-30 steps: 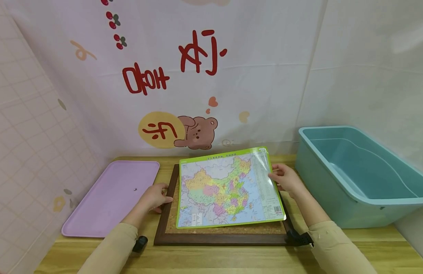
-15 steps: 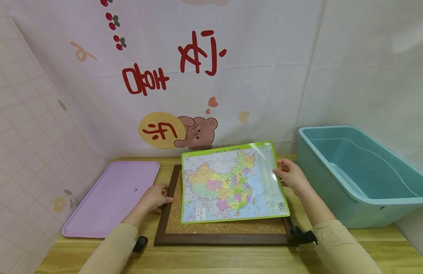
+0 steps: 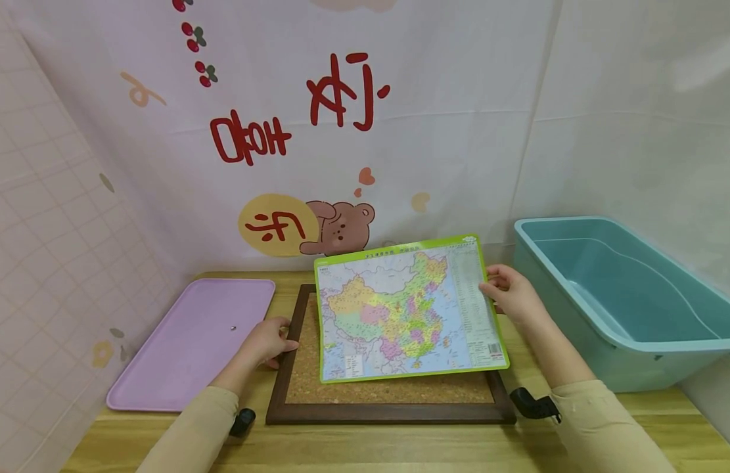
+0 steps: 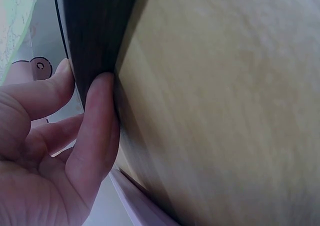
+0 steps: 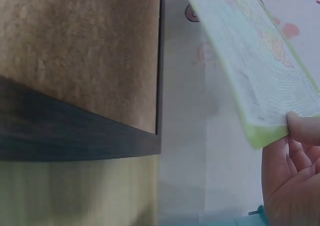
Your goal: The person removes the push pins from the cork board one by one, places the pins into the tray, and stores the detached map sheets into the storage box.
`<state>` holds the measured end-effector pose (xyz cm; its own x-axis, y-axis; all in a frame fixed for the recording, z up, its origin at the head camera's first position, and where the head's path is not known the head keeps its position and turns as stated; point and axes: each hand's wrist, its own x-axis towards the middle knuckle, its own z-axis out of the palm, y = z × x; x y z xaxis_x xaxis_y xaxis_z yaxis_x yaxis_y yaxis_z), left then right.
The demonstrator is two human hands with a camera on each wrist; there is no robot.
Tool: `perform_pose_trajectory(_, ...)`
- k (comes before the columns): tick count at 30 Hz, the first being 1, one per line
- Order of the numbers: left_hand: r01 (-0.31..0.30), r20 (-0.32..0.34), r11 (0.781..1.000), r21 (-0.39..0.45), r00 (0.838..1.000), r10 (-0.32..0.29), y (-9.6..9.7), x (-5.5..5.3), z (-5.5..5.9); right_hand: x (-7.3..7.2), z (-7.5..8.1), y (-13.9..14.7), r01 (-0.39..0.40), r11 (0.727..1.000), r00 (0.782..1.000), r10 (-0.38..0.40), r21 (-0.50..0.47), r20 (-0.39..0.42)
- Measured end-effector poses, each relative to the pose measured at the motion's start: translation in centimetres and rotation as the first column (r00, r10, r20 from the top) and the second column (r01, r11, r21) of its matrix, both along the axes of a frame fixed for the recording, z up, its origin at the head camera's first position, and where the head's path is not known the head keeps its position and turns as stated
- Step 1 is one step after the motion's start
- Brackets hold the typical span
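A flat map sheet with a green border (image 3: 400,315) is held up tilted over a brown-framed cork board (image 3: 391,414). My right hand (image 3: 515,297) pinches the map's right edge, thumb on the printed face. In the right wrist view the map (image 5: 265,71) stands away from the board, with the thumb (image 5: 304,128) near its corner. The board lies on the table, its upper part hidden behind the map. My left hand (image 3: 267,340) grips the board's left side. In the left wrist view, thumb and fingers (image 4: 97,126) sit on either side of the dark frame (image 4: 95,31).
Left of the board lies a purple tray (image 3: 193,341) with a small shiny spot on it. A large teal tub (image 3: 601,368) stands at the right, close to the right forearm. Behind the wooden table (image 3: 400,450) rises a printed white cloth (image 3: 447,164).
The right hand has lifted the map upward and a little to the right, baring more cork along the bottom. The left hand keeps its place on the frame.
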<state>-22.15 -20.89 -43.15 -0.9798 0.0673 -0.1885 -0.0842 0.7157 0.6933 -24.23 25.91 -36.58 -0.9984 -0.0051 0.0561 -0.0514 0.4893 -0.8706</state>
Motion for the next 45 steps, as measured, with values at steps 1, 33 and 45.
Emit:
perform_pose_trajectory(1, -0.002, 0.0, 1.0, 0.001, 1.0, 0.002, 0.0, 0.0, 0.0, 0.1, 0.2, 0.1, 0.005, 1.0, 1.0, -0.005, 0.007, -0.006)
perform_pose_trajectory(33, -0.013, 0.004, 1.0, -0.014, 1.0, 0.013, -0.1, -0.1, -0.2, 3.1, 6.8, 3.4, 0.139, 0.989, 0.944, -0.116, 0.054, -0.309)
perform_pose_trajectory(45, 0.008, -0.011, 1.0, -0.025, 1.0, -0.009, -0.2, 0.0, -0.1, 4.4, 9.4, 6.4, 0.167, 0.985, 0.936, -0.172, -0.042, -0.307)
